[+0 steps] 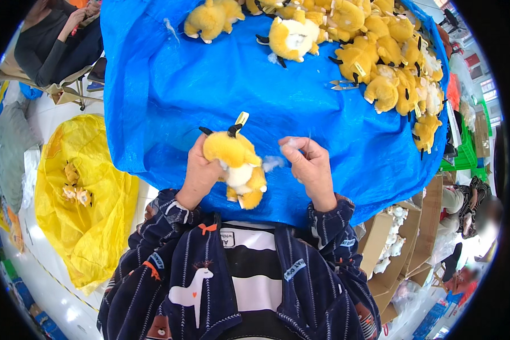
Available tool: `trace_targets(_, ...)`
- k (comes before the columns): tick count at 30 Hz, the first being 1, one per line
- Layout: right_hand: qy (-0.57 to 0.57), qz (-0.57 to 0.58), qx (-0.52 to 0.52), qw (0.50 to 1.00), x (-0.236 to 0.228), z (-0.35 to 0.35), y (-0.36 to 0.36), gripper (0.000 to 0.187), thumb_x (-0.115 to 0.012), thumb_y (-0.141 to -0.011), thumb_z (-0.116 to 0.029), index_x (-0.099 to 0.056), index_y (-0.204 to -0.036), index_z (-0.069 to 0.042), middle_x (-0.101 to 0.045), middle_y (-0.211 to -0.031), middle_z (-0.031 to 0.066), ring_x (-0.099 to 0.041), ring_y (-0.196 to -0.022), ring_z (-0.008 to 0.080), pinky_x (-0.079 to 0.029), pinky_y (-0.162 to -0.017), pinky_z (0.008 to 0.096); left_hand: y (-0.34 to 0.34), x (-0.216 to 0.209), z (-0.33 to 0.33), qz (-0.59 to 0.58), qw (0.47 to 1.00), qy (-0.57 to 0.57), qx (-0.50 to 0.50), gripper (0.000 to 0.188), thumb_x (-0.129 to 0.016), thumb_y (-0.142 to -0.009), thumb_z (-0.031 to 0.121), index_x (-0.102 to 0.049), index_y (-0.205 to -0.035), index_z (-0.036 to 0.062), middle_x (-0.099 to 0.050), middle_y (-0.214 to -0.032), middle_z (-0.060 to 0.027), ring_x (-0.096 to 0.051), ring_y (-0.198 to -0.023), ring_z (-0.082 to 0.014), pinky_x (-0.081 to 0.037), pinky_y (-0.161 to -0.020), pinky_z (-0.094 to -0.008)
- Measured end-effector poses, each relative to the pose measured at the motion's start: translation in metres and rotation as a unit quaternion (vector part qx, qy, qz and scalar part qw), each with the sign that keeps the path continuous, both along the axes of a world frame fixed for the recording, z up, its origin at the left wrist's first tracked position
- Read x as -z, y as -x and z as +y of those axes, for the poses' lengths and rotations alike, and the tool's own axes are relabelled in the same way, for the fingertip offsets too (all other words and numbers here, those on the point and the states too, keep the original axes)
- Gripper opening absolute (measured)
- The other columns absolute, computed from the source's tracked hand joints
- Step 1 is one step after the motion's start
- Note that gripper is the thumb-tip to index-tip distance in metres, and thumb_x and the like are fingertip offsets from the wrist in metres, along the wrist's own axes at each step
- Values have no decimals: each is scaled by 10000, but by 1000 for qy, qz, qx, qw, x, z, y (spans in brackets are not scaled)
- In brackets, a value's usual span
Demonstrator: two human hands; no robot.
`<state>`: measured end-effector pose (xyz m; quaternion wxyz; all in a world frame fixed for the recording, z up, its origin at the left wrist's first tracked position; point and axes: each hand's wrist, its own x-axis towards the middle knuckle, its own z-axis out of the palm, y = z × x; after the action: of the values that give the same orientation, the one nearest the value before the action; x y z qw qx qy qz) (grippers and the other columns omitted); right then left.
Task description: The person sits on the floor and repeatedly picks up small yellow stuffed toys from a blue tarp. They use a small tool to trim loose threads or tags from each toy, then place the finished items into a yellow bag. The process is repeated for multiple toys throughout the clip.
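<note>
The left hand (198, 173) is wrapped around a yellow plush toy (237, 164) and holds it tight by its side. The toy has a white tummy, black ear tips and a small pale tag on top. It sits just above the near edge of the blue sheet (221, 85), right in front of the person's chest.

The right hand (309, 164) is just beside the toy. Its fingers are pinched together on a little tuft of white stuffing (273, 163). The fluff sticks out between the hand and the toy.

Both arms wear dark blue sleeves with thin stripes and little animal pictures.

The blue sheet covers the whole worktop. Far across it, at the top right, lies a big pile of yellow plush toys (388, 56) of the same kind. One more toy (292, 38) lies a bit apart from the pile, with its white tummy up. A pair of small metal tweezers (343, 85) lies on the sheet near the pile.

To the left, on the floor, is a large yellow bag (90, 226) with a few toy pieces inside. To the right stand cardboard boxes (394, 249) holding white fluffy shapes. Another person in a dark top (51, 48) sits at the top left.
</note>
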<state>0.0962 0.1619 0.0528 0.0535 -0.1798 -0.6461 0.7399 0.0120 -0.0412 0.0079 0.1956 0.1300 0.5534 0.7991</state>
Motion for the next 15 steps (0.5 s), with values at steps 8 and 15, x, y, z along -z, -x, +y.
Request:
trace_targets(8,-39,-60,-156,985,40,-13,-5,166,-629,-834,-175,-641,-887,-18,-614,-742,-5,-482,-595,24,-374,-465,191,2,19,-3,-50,999,-6,2,235,-541,-851,25,-494,-1081,20,-607,-993,-68,-598,-899,-136,-486,-791,-272)
trace_targets(15,-303,22,-107,947,41,-1,1,116,-643,-777,-145,-648,-835,-45,-643,-869,131,-618,-669,216,-485,-613,289,7,22,-25,-54,997,13,-43,233,-528,-850,17,-499,-1081,7,-605,-992,-77,-598,-897,-144,-491,-776,-272)
